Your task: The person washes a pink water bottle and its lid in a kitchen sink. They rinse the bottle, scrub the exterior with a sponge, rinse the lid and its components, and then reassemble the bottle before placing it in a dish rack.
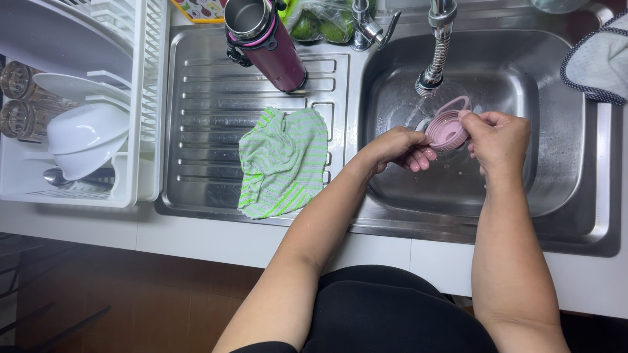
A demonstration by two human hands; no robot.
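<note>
Over the steel sink point(556, 163), under the faucet point(437, 52), a pink ribbed lid point(447, 127) was gripped between both hands: left hand point(400, 148) closed beneath it, right hand point(498, 140) pinching its rim. It was small, round, with a loop.

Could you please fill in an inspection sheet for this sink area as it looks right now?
Surface: steel sink with ribbed drainboard.
Job's things: pink ribbed lid held under the tap, water running.
Clutter: green striped cloth; open maroon bottle; bagged green fruit.
Grippers: left hand and right hand both grip the lid.
Cables: nothing seen.
Surroundings: white dish rack with bowls, glasses; a cloth at right.
</note>
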